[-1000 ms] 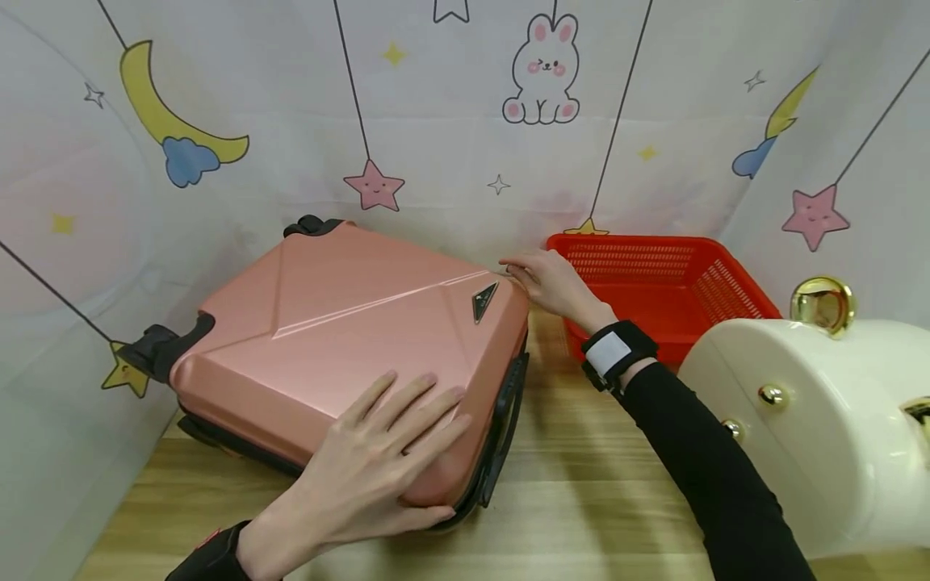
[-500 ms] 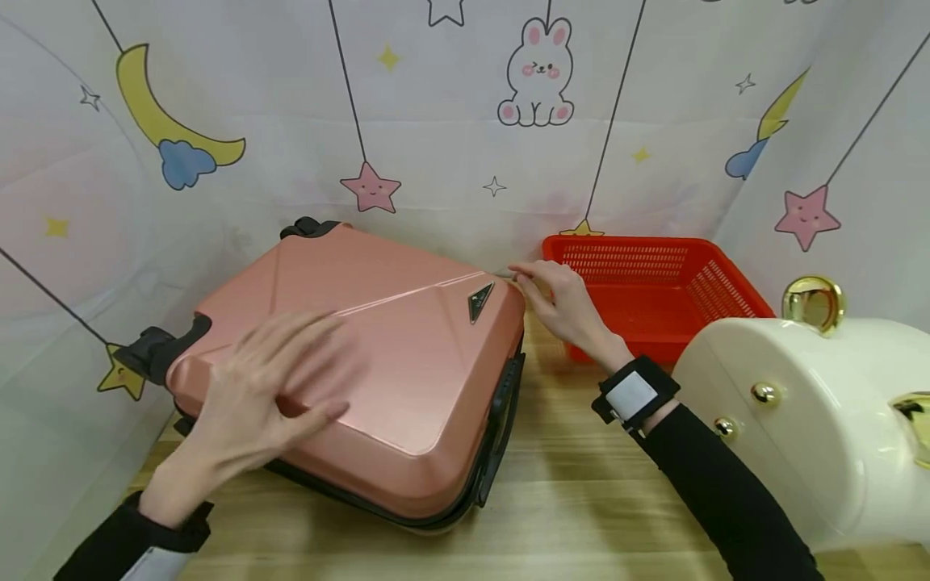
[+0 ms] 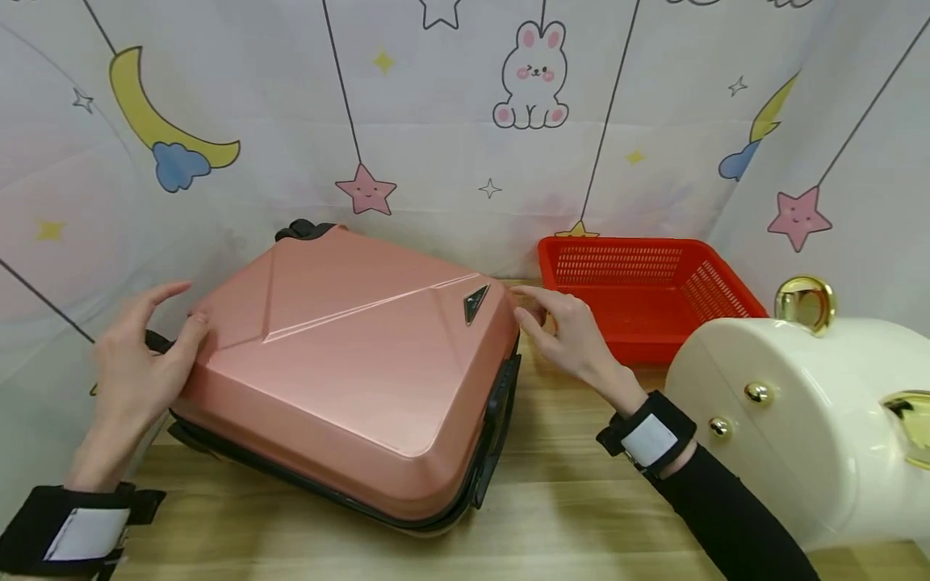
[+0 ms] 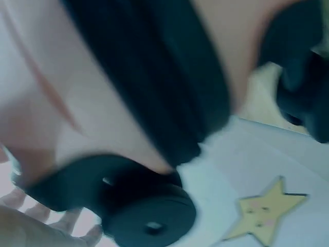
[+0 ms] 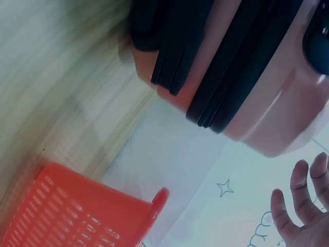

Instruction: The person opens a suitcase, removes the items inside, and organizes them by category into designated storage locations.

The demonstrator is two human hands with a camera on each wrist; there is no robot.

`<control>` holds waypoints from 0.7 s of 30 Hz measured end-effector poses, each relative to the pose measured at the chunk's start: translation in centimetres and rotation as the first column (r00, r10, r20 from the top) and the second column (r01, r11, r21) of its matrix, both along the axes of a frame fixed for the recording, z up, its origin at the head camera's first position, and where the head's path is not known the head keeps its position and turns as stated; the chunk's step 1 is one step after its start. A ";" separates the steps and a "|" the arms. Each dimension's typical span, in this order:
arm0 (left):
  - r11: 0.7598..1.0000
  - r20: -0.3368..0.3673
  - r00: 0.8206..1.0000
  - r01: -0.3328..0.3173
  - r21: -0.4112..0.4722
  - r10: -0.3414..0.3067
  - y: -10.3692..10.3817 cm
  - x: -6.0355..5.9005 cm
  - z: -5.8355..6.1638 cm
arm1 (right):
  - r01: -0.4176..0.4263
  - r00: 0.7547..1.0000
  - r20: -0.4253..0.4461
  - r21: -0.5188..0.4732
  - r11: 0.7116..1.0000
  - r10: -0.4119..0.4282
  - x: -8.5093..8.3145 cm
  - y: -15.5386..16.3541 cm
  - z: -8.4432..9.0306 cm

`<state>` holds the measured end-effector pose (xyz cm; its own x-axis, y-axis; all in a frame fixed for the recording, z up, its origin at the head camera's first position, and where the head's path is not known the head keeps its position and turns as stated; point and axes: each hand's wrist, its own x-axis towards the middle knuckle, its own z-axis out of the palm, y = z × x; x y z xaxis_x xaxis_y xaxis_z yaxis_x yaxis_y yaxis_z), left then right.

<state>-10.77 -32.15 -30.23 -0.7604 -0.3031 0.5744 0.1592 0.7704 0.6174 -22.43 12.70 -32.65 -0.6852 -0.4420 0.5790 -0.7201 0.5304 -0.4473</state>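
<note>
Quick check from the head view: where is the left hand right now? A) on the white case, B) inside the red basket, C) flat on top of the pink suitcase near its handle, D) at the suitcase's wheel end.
D: the left hand touches the wheel end of the pink suitcase, by a black wheel.

I'm seeing a rose-pink suitcase [image 3: 349,363] with black wheels [image 4: 146,218] and black trim, a bright red basket [image 3: 654,282] with a slotted mesh pattern, a cream case [image 3: 799,420] showing gold studs, and a light wood-grain table [image 3: 567,516]. The white backdrop [image 3: 436,121] is showing pink stars, yellow moons, blue clouds, a bunny.
</note>
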 end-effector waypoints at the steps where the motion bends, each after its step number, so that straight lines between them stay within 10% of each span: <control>1: 0.999 0.041 0.999 -0.027 0.025 0.026 -0.5 0.0 -0.1 | -0.007 1.000 0.007 0.014 1.000 0.007 0.3 0.0 -0.1; 9: 0.996 0.307 0.952 -0.045 0.080 0.018 -3.6 0.0 -0.9 | 0.014 0.979 0.199 0.179 0.984 -0.051 1.8 -0.3 -0.4; 21: 0.990 0.405 0.912 -0.004 -0.144 0.062 -4.6 -0.4 -1.3 | -0.100 0.872 0.488 0.211 0.972 -0.016 3.2 -1.2 -0.6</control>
<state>-11.12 -36.72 -31.54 -0.9278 -0.2728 0.2547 -0.1102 0.8523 0.5112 -19.22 11.52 -33.21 -0.8307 -0.5533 0.0624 -0.4672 0.6317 -0.6186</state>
